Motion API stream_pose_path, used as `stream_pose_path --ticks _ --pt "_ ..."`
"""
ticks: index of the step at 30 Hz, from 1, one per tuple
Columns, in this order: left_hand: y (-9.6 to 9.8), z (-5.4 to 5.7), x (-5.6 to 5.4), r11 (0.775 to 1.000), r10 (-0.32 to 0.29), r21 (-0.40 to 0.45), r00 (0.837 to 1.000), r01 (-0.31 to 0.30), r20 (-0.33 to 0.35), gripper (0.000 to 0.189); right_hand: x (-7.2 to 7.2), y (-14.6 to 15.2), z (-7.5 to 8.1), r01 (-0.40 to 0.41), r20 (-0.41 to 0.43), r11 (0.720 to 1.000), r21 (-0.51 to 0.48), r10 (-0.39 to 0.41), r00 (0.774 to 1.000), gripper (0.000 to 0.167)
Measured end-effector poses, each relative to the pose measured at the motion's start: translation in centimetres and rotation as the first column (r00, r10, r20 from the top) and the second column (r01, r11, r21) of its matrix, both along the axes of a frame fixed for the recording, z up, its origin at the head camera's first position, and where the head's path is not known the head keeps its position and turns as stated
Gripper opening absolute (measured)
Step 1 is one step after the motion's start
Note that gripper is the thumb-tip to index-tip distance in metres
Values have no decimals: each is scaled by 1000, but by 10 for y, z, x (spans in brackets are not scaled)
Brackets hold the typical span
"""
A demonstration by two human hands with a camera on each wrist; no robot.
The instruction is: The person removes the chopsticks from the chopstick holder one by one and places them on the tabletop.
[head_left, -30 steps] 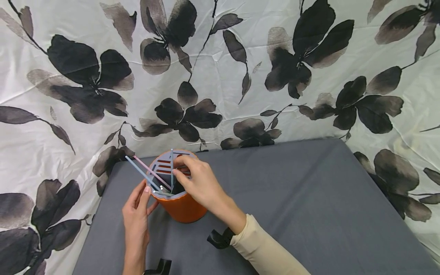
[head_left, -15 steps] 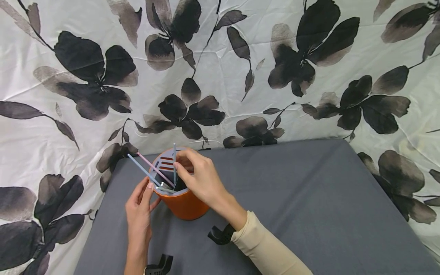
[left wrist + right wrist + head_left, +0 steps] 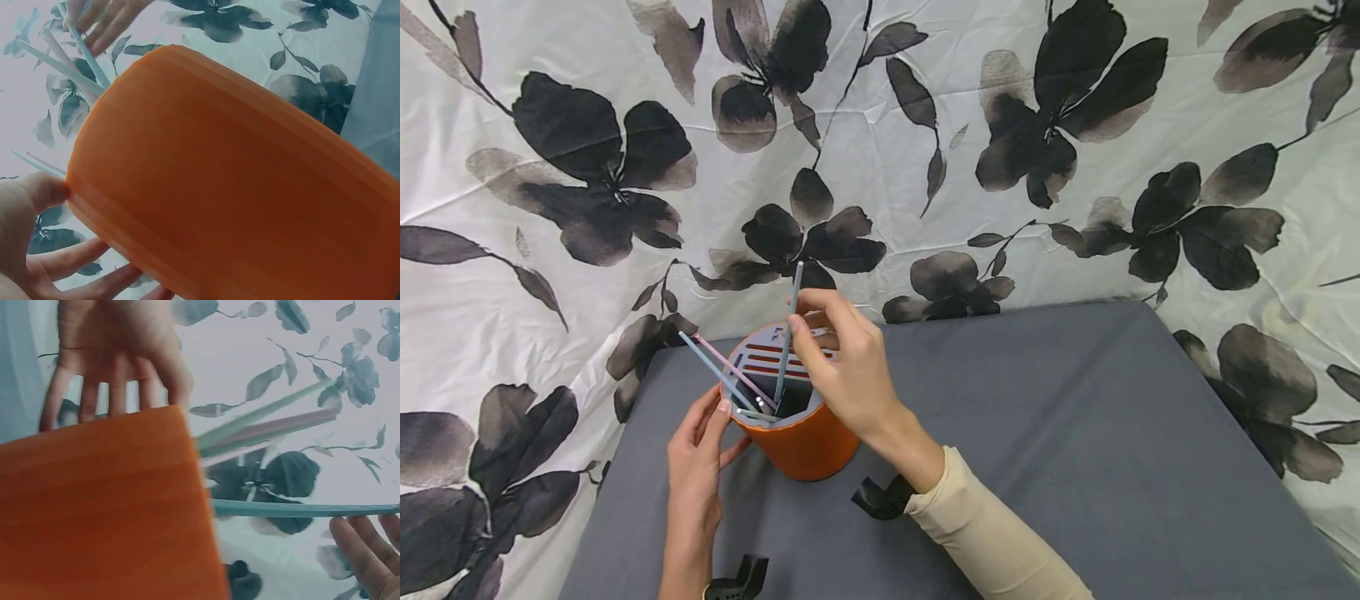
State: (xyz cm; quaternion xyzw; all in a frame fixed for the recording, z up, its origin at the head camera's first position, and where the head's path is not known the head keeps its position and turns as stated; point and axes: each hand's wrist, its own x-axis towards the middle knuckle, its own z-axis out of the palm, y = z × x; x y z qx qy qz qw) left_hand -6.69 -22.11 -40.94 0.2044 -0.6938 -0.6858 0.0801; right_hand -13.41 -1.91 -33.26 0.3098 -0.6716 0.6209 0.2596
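Right hand holding a blue stick above an orange container

Left of the middle of the frame, a person's right hand [image 3: 850, 358] is pinching a blue stick [image 3: 785, 358] between thumb and fingertips. The stick is standing nearly upright, tilting slightly right at its top, its lower end reaching into the dark opening of the orange container [image 3: 808, 450]. Lower left, the left hand [image 3: 694, 454] is gripping the container's left side, its thumb touching the rim and its fingers spreading along the wall.

The container is sitting left of centre, near the far edge of the gray table [image 3: 1037, 433]. A lavender slotted top [image 3: 756, 341] is covering the back part of its mouth. At the front opening, a second blue stick [image 3: 707, 361] and a pink stick [image 3: 727, 363] are leaning together toward the upper left, their tips poking out past the rim.

A beige sleeve [image 3: 992, 533] is covering the right forearm, running down to the bottom edge. Black mounts are showing at both wrists, one [image 3: 880, 500] at the right, another [image 3: 741, 579] at the left. Behind everything, a white cloth [image 3: 880, 158] printed with dark flowers is filling the upper frame.
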Motion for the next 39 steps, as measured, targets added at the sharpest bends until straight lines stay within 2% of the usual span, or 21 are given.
stream_pose_path --ticks 5,9,14,19,24,31,34,39 --pt "-1 3 -2 1000 -10 -19 999 10 41 51 2 10 19 21 -53 996 -85 -26 998 20" --pt "-1 6 -1 999 -22 -40 996 26 86 53 5 20 35 -8 -57 982 -186 -2 998 21" --pt "-2 8 -1 998 -34 -53 993 40 117 55 9 34 51 -18 -20 961 -278 13 1000 21" --pt "-2 9 0 998 -22 -59 994 28 111 56 12 51 54 -1 48 958 -287 16 999 22" --pt "-1 10 -1 998 -20 -60 994 26 108 54 9 72 45 37 171 974 -222 2 985 24" --pt "0 9 -3 998 -12 -64 994 19 107 56 -10 109 13 29 344 994 -105 8 939 23" --pt "1 8 -5 998 -2 -63 994 9 105 55 -18 127 -5 16 432 998 -61 12 902 24" --pt "3 7 -8 997 -6 -70 994 14 112 54 -28 161 -37 -11 580 1000 -4 11 815 28"
